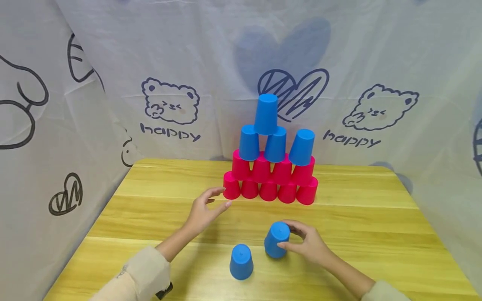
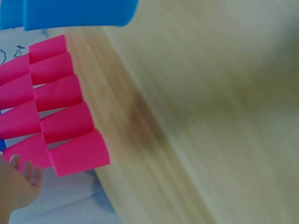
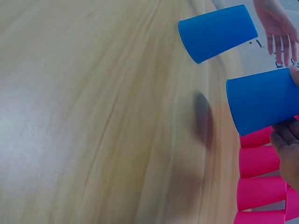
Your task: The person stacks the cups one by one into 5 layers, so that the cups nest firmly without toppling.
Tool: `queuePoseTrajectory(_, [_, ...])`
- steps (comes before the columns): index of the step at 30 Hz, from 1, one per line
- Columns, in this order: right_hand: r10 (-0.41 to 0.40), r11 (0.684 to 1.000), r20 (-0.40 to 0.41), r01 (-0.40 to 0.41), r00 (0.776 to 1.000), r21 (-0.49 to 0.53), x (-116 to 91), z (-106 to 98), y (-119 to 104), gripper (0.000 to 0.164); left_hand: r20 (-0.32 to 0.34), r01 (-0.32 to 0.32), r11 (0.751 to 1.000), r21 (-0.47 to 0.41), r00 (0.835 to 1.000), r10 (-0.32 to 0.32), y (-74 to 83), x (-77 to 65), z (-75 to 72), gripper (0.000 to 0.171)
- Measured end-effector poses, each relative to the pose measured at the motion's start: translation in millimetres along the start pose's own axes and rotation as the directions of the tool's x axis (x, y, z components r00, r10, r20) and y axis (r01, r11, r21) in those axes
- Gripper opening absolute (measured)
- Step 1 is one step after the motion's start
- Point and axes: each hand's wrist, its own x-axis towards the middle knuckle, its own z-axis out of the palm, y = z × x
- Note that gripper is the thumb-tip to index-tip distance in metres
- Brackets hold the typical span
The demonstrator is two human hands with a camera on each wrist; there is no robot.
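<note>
My right hand (image 1: 310, 246) grips an upside-down blue cup (image 1: 276, 240) by its sides, with thumb and fingers on opposite sides. Left of it and nearer to me, another blue cup (image 1: 241, 262) stands mouth down on the table. Empty, with fingers spread, my left hand (image 1: 203, 211) reaches toward the left end of the cup pyramid, its fingertips overlapping a pink cup (image 1: 231, 186) in the head view. The pyramid has two rows of pink cups, then three blue cups (image 1: 275, 145) and a single blue cup (image 1: 266, 115) on top of the left two.
The wooden table (image 1: 150, 184) carries the pyramid near its back edge. Behind it hangs a white curtain (image 1: 226, 54) printed with bears and hearts, which also covers both sides. A small black object (image 1: 164, 290) shows beside the left sleeve (image 1: 147, 267).
</note>
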Motion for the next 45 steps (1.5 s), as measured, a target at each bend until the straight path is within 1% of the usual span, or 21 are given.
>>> queuePoseTrajectory(4, [-0.025,1.000,-0.025,0.025,0.999,-0.002,2.6,-4.5,-2.2,0.046,0.011,0.001,1.000,-0.028,1.000,-0.001,-7.7,-8.7,1.3,0.047])
queuePoseTrajectory(9, [-0.043,0.999,-0.061,0.041,0.997,-0.023,4.6,-9.5,-3.2,0.045,0.030,0.021,1.000,-0.014,0.999,-0.021,-16.8,-18.0,4.1,0.045])
queuePoseTrajectory(12, [-0.051,0.998,-0.074,0.049,0.996,-0.025,6.0,-11.9,-4.1,0.044,0.040,0.022,1.000,-0.007,0.999,-0.022,-20.8,-22.8,5.6,0.045])
queuePoseTrajectory(17, [-0.053,0.998,-0.099,0.050,0.994,-0.033,8.7,-16.0,-5.9,0.045,0.064,0.032,0.999,-0.021,0.997,-0.031,-27.1,-30.0,8.4,0.045])
queuePoseTrajectory(20, [-0.055,0.998,-0.119,0.051,0.991,-0.042,10.5,-18.7,-8.0,0.045,0.078,0.022,0.999,-0.026,0.997,-0.020,-30.4,-34.9,10.2,0.045])
queuePoseTrajectory(23, [-0.065,0.997,-0.125,0.060,0.990,-0.047,13.2,-20.7,-11.1,0.045,0.077,0.007,0.999,-0.040,0.997,-0.004,-31.2,-42.5,9.4,0.043])
queuePoseTrajectory(27, [-0.086,0.996,-0.135,0.080,0.987,-0.050,17.0,-23.1,-14.1,0.046,0.093,-0.027,0.999,-0.027,0.995,0.029,-33.4,-53.9,7.1,0.042])
queuePoseTrajectory(31, [-0.094,0.995,-0.158,0.085,0.983,-0.060,20.2,-27.1,-15.8,0.046,0.112,-0.059,0.998,-0.011,0.992,0.060,-39.5,-62.4,8.2,0.041])
queuePoseTrajectory(33, [-0.083,0.995,-0.165,0.073,0.983,-0.071,22.1,-29.4,-16.9,0.046,0.118,-0.064,0.998,-0.012,0.991,0.065,-41.9,-65.9,9.3,0.042])
queuePoseTrajectory(36, [-0.056,0.996,-0.176,0.043,0.983,-0.078,24.9,-32.9,-19.1,0.047,0.135,-0.095,0.995,-0.005,0.986,0.094,-44.7,-70.4,11.4,0.042])
queuePoseTrajectory(39, [-0.053,0.996,-0.197,0.038,0.979,-0.083,28.6,-36.2,-21.5,0.047,0.151,-0.113,0.994,-0.004,0.982,0.112,-46.9,-73.7,12.8,0.043])
queuePoseTrajectory(43, [-0.088,0.993,-0.225,0.067,0.970,-0.098,34.1,-40.7,-24.8,0.047,0.176,-0.084,0.996,-0.024,0.981,0.087,-49.6,-77.0,14.3,0.045])
queuePoseTrajectory(45, [-0.086,0.993,-0.235,0.062,0.968,-0.105,36.4,-43.5,-26.4,0.048,0.196,-0.074,0.997,-0.031,0.977,0.079,-50.9,-78.7,15.3,0.046])
